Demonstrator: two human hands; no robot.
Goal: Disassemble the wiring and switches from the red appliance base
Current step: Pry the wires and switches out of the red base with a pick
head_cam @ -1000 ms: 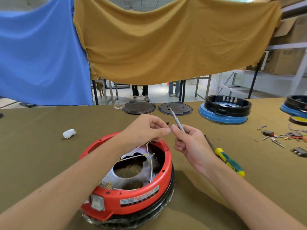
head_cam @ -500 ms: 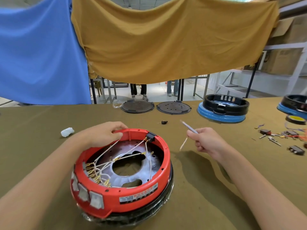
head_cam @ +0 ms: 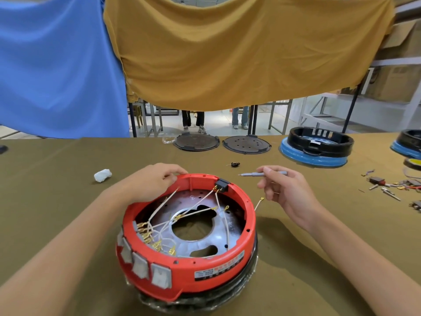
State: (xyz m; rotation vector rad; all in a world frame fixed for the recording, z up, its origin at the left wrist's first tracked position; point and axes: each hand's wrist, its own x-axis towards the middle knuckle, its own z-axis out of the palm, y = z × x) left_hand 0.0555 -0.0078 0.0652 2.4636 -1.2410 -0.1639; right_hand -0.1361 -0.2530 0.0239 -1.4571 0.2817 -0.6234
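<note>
- Base first: round red plastic appliance base (head_cam: 205, 265) standing upturned on the olive cloth-covered table (head_cam: 45, 179), between both forearms, open side up.
- Inside, thin white wires (head_cam: 164, 224) with brass spade terminals strung across a grey metal plate — one black rocker switch (head_cam: 221, 185) clipped into the far rim, a row of pale square switches (head_cam: 145, 267) along the near-left wall.
- Left hand (head_cam: 155, 181) curled over the far-left rim, gripping and steadying it.
- Right hand (head_cam: 282, 192) pinching a slim grey metal screwdriver (head_cam: 262, 174) level above the table; a loose terminal-tipped wire (head_cam: 258, 204) hanging below it, how held unclear.
- Probably light, rigid shell, apt to slide — best braced at the rim.
- Wires limp, likely fragile at crimps; better pulled by the brass terminal.
</note>
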